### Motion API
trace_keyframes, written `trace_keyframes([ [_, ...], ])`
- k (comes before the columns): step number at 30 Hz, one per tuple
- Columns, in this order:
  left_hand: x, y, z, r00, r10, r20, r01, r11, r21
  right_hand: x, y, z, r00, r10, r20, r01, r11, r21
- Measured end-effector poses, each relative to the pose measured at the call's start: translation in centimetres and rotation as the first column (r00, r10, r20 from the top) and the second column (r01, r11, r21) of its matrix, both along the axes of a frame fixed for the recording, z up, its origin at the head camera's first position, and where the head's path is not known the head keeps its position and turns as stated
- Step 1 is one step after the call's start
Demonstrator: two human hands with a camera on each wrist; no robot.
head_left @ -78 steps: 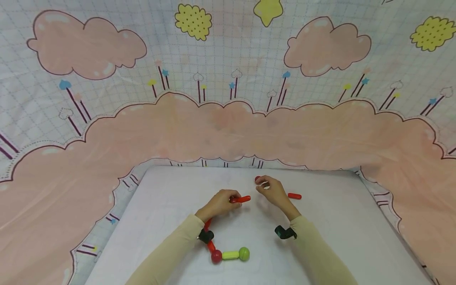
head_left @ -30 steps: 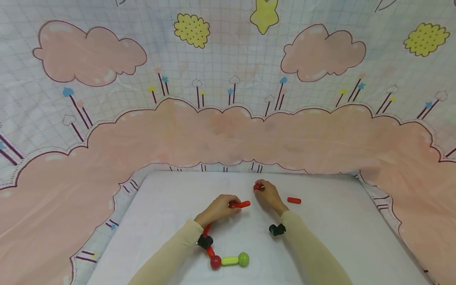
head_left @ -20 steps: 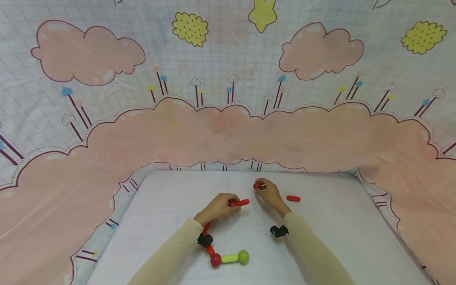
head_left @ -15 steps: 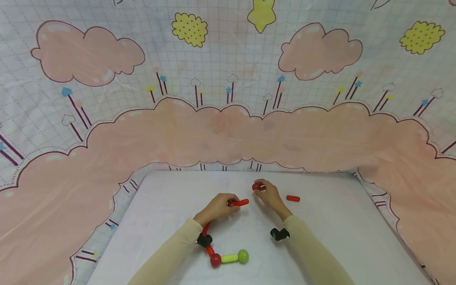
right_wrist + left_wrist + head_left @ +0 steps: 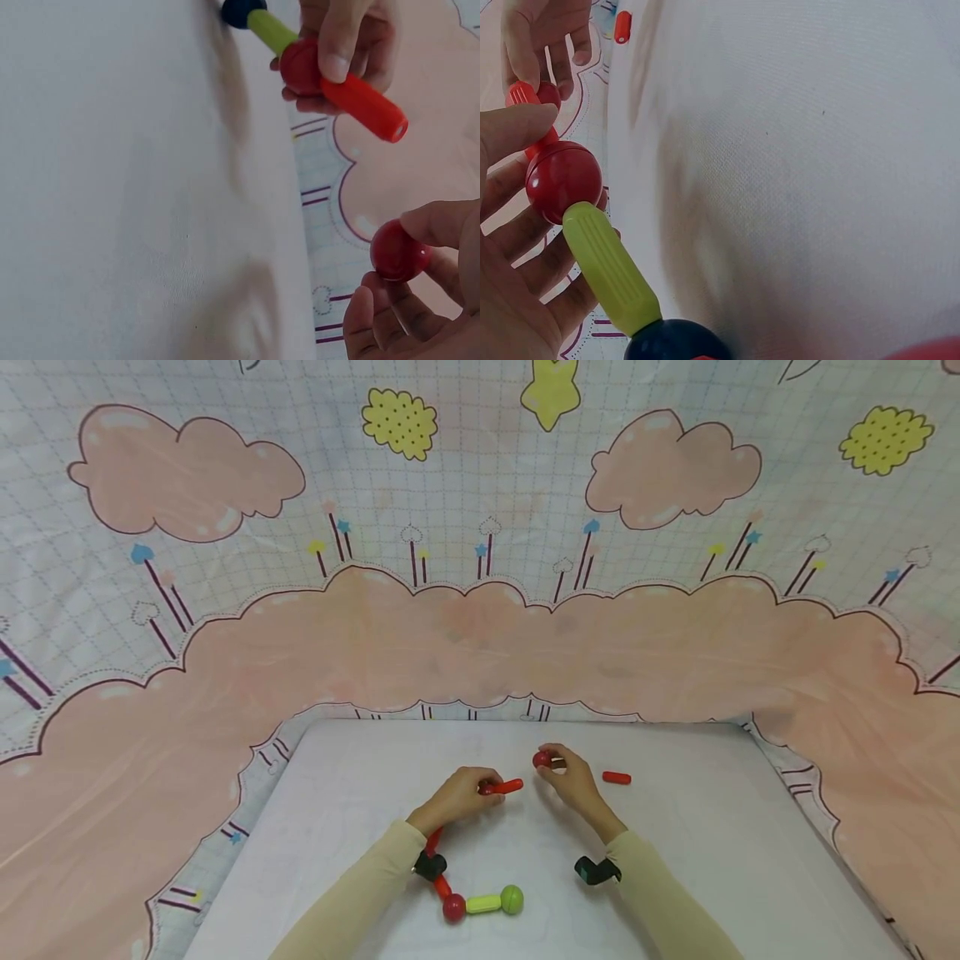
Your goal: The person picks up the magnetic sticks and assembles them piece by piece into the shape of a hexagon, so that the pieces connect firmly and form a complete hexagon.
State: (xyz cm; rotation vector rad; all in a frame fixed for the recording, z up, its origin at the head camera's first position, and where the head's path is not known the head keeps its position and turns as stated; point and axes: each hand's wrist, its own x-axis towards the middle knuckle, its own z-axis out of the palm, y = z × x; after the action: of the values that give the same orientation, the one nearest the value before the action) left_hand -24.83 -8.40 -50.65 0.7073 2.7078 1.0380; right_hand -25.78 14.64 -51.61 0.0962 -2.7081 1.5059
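My left hand [image 5: 459,795] pinches a toy ball-and-rod chain where a red rod [image 5: 512,786] meets a red ball [image 5: 564,184]. From that ball a yellow-green rod [image 5: 611,270] runs down to a dark blue ball [image 5: 679,343] in the left wrist view. The red rod's free end points toward my right hand [image 5: 577,785]. Between thumb and fingertips, my right hand pinches a loose red ball [image 5: 399,251], a short gap away from the rod's end. The head view mostly hides the left-hand chain behind my fingers.
A loose red rod [image 5: 617,777] lies right of my right hand on the white table [image 5: 712,827]. Below my left forearm, more linked pieces include a red ball [image 5: 454,907], a yellow-green rod [image 5: 483,904] and a green ball [image 5: 512,899]. A patterned cloth [image 5: 480,643] hangs behind.
My right hand has taken hold of the red ball that lay at the back and brought it slightly nearer. My left hand keeps its grip on the chain, almost still.
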Motion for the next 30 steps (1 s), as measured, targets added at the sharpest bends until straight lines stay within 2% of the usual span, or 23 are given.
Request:
trace_keyframes([
  [15, -0.3, -0.1, -0.5, 1.0, -0.006, -0.02, 0.006, 1.0, 0.017, 2.3, -0.2, 0.6, 0.999, 0.032, -0.036, -0.034, 0.998, -0.056],
  [30, -0.5, 0.0, -0.5, 1.0, -0.015, -0.021, 0.015, 1.0, -0.001, 2.7, -0.8, 0.0, 0.995, 0.061, -0.073, -0.067, 0.995, -0.077],
])
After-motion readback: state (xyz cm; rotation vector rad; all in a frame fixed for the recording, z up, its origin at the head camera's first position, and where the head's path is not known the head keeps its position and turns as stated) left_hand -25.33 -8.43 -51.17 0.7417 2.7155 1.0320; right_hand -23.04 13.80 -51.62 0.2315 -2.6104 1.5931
